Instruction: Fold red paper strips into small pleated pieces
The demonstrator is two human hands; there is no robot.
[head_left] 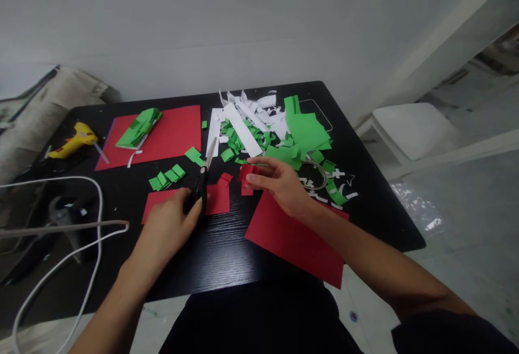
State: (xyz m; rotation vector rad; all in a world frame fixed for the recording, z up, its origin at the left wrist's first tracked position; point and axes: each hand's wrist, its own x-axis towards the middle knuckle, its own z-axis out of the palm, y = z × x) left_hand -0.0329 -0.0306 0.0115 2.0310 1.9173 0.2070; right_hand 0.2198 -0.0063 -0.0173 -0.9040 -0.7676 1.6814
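Observation:
My left hand [174, 213] is closed round the black handles of a pair of scissors [203, 173], whose blades point away from me. Beneath that hand lies a red paper strip [219, 200]. My right hand [279, 181] pinches a small folded piece of red paper [247, 173] between thumb and fingers. Between the hands a small red folded piece [225, 179] rests on the table. A larger red sheet [295, 232] lies under my right wrist and overhangs the near table edge. Folded green paper pieces [167, 177] sit beyond my left hand.
White and green paper scraps [251, 121] are heaped at the back, with green sheets [306, 132] and a roll of tape [314, 175] to the right. At left are a red sheet [178, 129], a yellow glue gun [77, 140], pliers [65, 219] and a white cable [99, 219].

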